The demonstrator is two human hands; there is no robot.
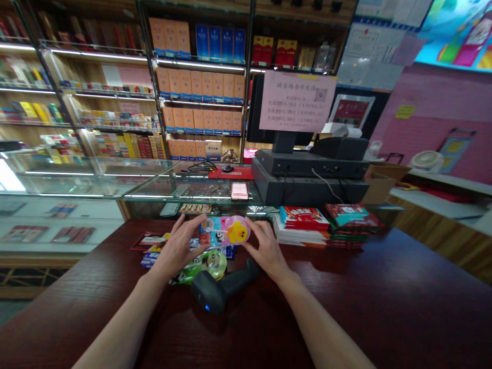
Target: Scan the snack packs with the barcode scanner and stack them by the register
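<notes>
At the dark wood shop counter (384, 292), head view: the left hand (179, 248) and right hand (267, 251) grasp a pink duck-printed candy packet (226, 230) by opposite edges with the fingertips, a steady two-sided hold just beyond a black handheld barcode scanner (219, 289).

My left hand (179, 249) and my right hand (267, 251) sit out in front of me near the middle of the view, backs up and angled toward each other, with a gap between them. My bare left forearm (123, 318) and bare right forearm (321, 323) rise from the bottom of the frame and converge toward the centre. My left wrist (156, 274) bends gently, with the fingers fanned up and to the right. My right wrist (286, 277) mirrors it, with the fingers curved up and to the left.
</notes>
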